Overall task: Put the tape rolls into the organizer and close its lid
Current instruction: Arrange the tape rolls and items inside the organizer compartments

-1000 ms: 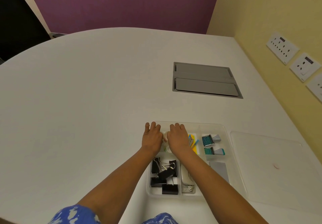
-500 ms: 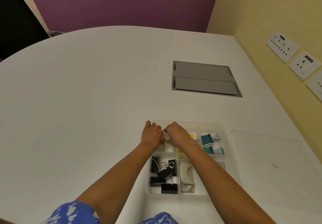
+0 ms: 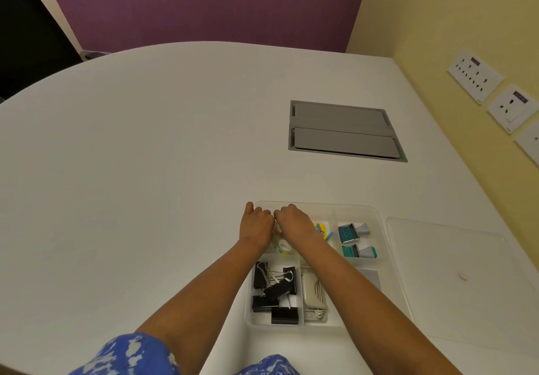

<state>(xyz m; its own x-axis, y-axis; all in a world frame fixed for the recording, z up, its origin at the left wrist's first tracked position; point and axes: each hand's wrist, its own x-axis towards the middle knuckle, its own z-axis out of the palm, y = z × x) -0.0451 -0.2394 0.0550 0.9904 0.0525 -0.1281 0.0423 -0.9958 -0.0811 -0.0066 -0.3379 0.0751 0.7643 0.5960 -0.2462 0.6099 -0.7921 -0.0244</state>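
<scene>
The clear plastic organizer [image 3: 379, 214] sits on the white table near me. Both hands are in its far left compartment. My left hand [image 3: 256, 224] and my right hand [image 3: 294, 221] are side by side with fingers curled down, knuckles touching. A small white tape roll [image 3: 284, 245] lies in that compartment just below my wrists. Whatever lies under my fingers is hidden. The clear lid [image 3: 455, 272] rests flat on the table to the right of the organizer.
Black binder clips [image 3: 274, 290], a stapler [image 3: 312, 290], yellow sticky tabs [image 3: 320, 227] and teal staple boxes [image 3: 348, 233] fill other compartments. A grey cable hatch [image 3: 344, 129] is set into the table farther away. Wall sockets [image 3: 475, 75] line the yellow wall at right.
Both hands went from lying flat with fingers spread to curled together over the far left compartment. The white tape roll has come into view below them.
</scene>
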